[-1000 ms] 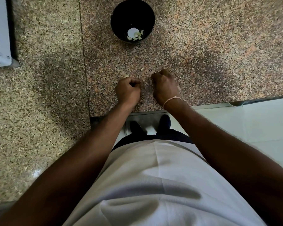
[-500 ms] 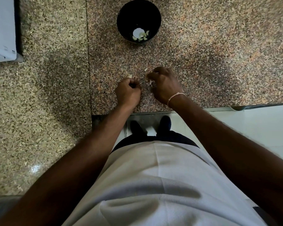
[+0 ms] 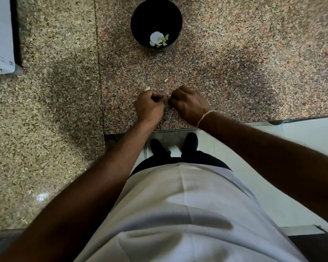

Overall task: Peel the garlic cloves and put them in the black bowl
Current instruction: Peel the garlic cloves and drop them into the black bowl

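At the far left edge a pale, flat-sided white appliance (image 3: 0, 35) sits on the speckled granite counter (image 3: 45, 129), only partly in view. A straight seam in the stone runs near to far just right of it.

Left of centre, the left hand (image 3: 149, 107) hovers low over the counter with its fingers curled tight into a fist-like pinch, thumb against the forefinger. Whatever it pinches is hidden by the knuckles; it is probably a garlic clove, but the view does not settle that. Just beyond its knuckles a small pale garlic clove (image 3: 147, 89) lies on the stone, and a little farther right lies a pale scrap of peel (image 3: 166, 80).

Far of the hands, near the top edge, stands the black bowl (image 3: 156, 8), with several peeled cloves (image 3: 160, 41) lying in its bottom.

The right hand (image 3: 190, 104) sits just beside the left, almost touching at the fingertips, its fingers bent inward toward the left hand's pinch. A thin light thread bracelet (image 3: 204, 116) circles its wrist.
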A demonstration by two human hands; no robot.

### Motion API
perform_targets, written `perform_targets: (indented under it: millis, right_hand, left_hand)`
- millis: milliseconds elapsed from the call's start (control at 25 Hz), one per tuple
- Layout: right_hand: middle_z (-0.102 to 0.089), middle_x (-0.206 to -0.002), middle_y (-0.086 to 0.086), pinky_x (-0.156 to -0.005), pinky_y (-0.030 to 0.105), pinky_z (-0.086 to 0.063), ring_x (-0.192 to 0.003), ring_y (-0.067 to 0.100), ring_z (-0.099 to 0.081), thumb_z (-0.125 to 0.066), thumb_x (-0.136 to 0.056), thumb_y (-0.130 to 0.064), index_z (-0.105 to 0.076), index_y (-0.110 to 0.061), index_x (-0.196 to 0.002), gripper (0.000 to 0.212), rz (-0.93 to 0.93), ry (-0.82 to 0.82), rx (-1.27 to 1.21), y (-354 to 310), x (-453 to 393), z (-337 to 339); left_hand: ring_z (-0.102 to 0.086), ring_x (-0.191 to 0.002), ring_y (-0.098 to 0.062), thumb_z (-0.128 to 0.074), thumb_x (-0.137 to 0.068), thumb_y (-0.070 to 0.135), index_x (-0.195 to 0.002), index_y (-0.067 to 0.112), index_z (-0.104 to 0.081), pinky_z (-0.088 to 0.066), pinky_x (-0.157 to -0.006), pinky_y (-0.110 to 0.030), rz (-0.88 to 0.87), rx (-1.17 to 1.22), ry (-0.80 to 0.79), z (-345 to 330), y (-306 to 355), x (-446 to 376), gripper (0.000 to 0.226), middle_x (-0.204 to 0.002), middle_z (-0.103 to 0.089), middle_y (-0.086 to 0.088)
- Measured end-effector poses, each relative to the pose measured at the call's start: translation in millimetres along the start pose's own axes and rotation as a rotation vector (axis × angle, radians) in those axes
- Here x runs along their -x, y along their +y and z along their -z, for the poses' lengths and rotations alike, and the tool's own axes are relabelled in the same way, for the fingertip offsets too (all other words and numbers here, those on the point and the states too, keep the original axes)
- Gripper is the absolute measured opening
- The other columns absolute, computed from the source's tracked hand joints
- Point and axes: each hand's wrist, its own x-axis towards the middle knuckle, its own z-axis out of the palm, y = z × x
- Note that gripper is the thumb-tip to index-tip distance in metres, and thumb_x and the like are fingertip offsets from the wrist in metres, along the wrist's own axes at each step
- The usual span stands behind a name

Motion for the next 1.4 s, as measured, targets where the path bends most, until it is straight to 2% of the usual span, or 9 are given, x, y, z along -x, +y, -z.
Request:
perform_targets:
  millis: [160,240,320,480,680,920,1040,1200,1400]
  right_hand:
    - [-0.069,-0.09,0.009,-0.063,0.037,-0.056,-0.084,0.028,-0.063,-0.054,-0.098,-0.011,-0.073,-0.008,-0.091,0.02,-0.327,0.131,-0.214,-0.5,-5.6,4.5]
    - [-0.076,-0.091,0.002,-0.073,0.026,-0.06,-0.078,0.015,-0.067,-0.064,-0.094,-0.006,-0.08,-0.012,-0.095,0.017,-0.733,0.188,-0.614,-1.4,-7.8,12.4]
    - [-0.078,-0.087,-0.003,-0.068,0.023,-0.06,-0.068,0.008,-0.068,-0.073,-0.09,-0.004,-0.081,-0.017,-0.093,0.015,-1.063,0.258,-1.021,0.0,-5.7,15.7]
    - [-0.075,-0.075,0.004,-0.062,0.025,-0.058,-0.064,0.011,-0.069,-0.068,-0.093,0.007,-0.076,-0.008,-0.093,0.017,-1.287,0.405,-1.538,0.3,6.8,21.7]
    - [-0.07,-0.066,0.002,-0.06,0.024,-0.057,-0.058,0.01,-0.065,-0.066,-0.093,0.009,-0.074,0.0,-0.099,0.014,-1.341,0.467,-1.625,3.9,14.2,22.9]
    - [-0.071,-0.069,0.001,-0.065,0.024,-0.058,-0.061,0.011,-0.067,-0.066,-0.092,0.011,-0.074,-0.002,-0.095,0.016,-1.336,0.453,-1.723,2.0,20.6,21.0]
    - [-0.07,-0.078,0.005,-0.07,0.026,-0.059,-0.067,0.013,-0.067,-0.063,-0.093,0.012,-0.072,0.0,-0.097,0.015,-1.314,0.417,-1.83,-0.5,25.6,22.1]
    - [-0.07,-0.09,0.005,-0.078,0.024,-0.06,-0.081,0.014,-0.068,-0.056,-0.096,0.016,-0.07,-0.002,-0.086,0.025,-1.202,0.291,-2.012,-9.7,24.9,29.3]
    - [-0.071,-0.084,0.002,-0.082,0.024,-0.06,-0.083,0.013,-0.07,-0.052,-0.098,0.014,-0.068,-0.002,-0.094,0.023,-1.006,-0.109,-2.115,-6.4,23.1,38.8]
  left_hand:
    - [-0.067,-0.082,-0.009,-0.072,-0.088,0.004,-0.097,0.015,-0.077,-0.05,-0.066,-0.014,-0.017,-0.082,-0.049,0.1,-0.1,-1.4,0.015,-0.092,-0.073,0.004]
    - [-0.064,-0.08,-0.008,-0.073,-0.087,0.003,-0.098,0.014,-0.077,-0.045,-0.063,-0.008,-0.069,-0.163,-0.067,-0.9,0.4,-2.1,0.016,-0.09,-0.071,0.005]
    - [-0.063,-0.078,-0.009,-0.076,-0.085,0.002,-0.096,0.012,-0.077,-0.038,-0.059,-0.004,-0.153,-0.223,-0.06,-4.5,0.8,-1.6,0.014,-0.089,-0.073,0.003]
    - [-0.065,-0.076,-0.012,-0.078,-0.086,0.004,-0.091,0.01,-0.077,-0.055,-0.068,-0.022,-0.269,-0.259,-0.055,-15.7,6.3,-1.8,0.008,-0.09,-0.076,-0.002]
    - [-0.068,-0.087,-0.018,-0.076,-0.09,0.008,-0.093,0.011,-0.077,-0.058,-0.081,-0.036,-0.394,-0.31,-0.089,-29.1,16.2,-7.5,0.004,-0.097,-0.075,-0.005]
    - [-0.056,-0.087,-0.014,-0.061,-0.101,0.01,-0.099,0.011,-0.069,-0.047,-0.077,-0.029,-0.458,-0.517,-0.235,-32.2,24.6,-14.7,0.008,-0.102,-0.062,-0.002]
    - [-0.065,-0.083,-0.005,-0.067,-0.1,0.011,-0.1,0.012,-0.07,-0.054,-0.071,-0.016,-0.202,-0.138,-0.351,-14.3,23.0,-17.5,0.003,-0.097,-0.069,0.004]
    - [-0.068,-0.072,-0.011,-0.067,-0.099,0.002,-0.095,0.008,-0.067,-0.059,-0.068,-0.026,0.148,0.509,-0.379,8.0,8.6,2.6,0.007,-0.087,-0.069,-0.005]
    - [-0.07,-0.072,-0.012,-0.067,-0.098,0.002,-0.093,0.007,-0.069,-0.059,-0.069,-0.024,0.316,0.953,-0.124,5.8,-1.6,62.5,0.008,-0.079,-0.075,-0.003]
